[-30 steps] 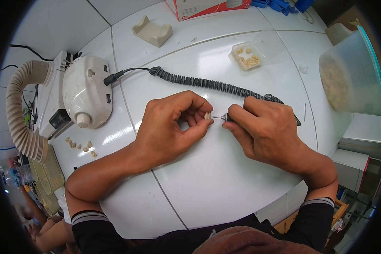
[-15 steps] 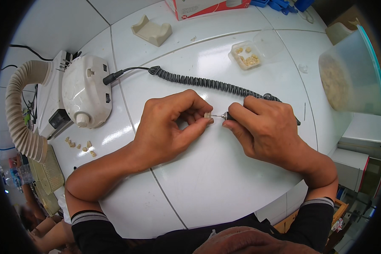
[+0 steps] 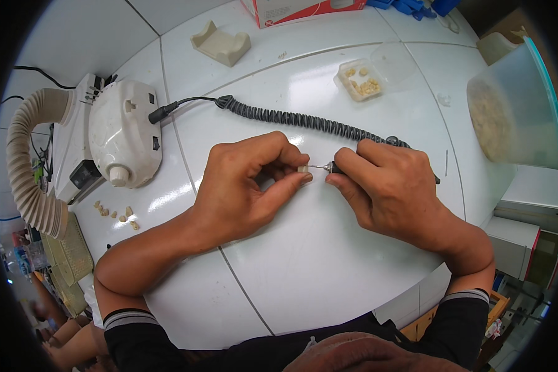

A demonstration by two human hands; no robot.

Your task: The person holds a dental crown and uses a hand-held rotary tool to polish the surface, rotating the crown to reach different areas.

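Between thumb and fingertips, my left hand [image 3: 245, 180] pinches a small cream tooth-shaped piece [image 3: 302, 168]. My right hand [image 3: 387, 189] is closed around a black rotary handpiece [image 3: 335, 167], mostly hidden by the fingers. Its thin metal bit [image 3: 318, 167] points left at the piece; whether the two touch, I cannot tell. From behind the right hand a black coiled cord [image 3: 304, 119] runs left to a white motor control box [image 3: 125, 133] with a round knob.
A small clear box [image 3: 347, 88] of cream pieces stands beyond my hands. Several loose pieces [image 3: 123, 218] lie near my left forearm. A beige cradle [image 3: 222, 46] sits at the back, a ribbed hose [image 3: 20, 158] curves at left, and a large translucent tub [image 3: 519, 111] stands right.
The tooth-shaped piece has turned slightly in my left fingertips and now shows a narrower side. Both hands stay in nearly the same place.
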